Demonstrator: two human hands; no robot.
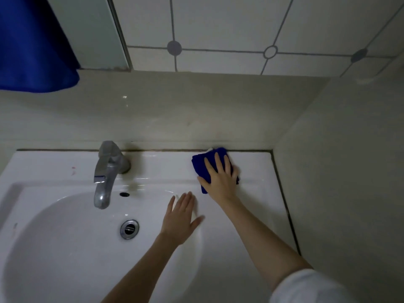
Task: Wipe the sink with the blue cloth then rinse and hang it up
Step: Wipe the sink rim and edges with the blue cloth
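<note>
1. Head view: the right hand (220,176) lies flat with fingers spread, pressing the folded blue cloth (199,165) onto the back ledge of the sink (166,165), at two o'clock from the drain (129,229).
2. The left hand (181,217) is open with straight fingers, at three o'clock from the drain.
3. The cloth looks soft, light and limp, and probably slides easily on the glaze. Its free edge at nine o'clock of the palm looks best to pinch.

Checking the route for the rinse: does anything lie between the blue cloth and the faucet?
Nothing visible does. The sink ledge between the blue cloth, under the right hand, and the faucet is bare. Only the left hand, fingers straight, lies close beside that route, nearer the camera.
</note>
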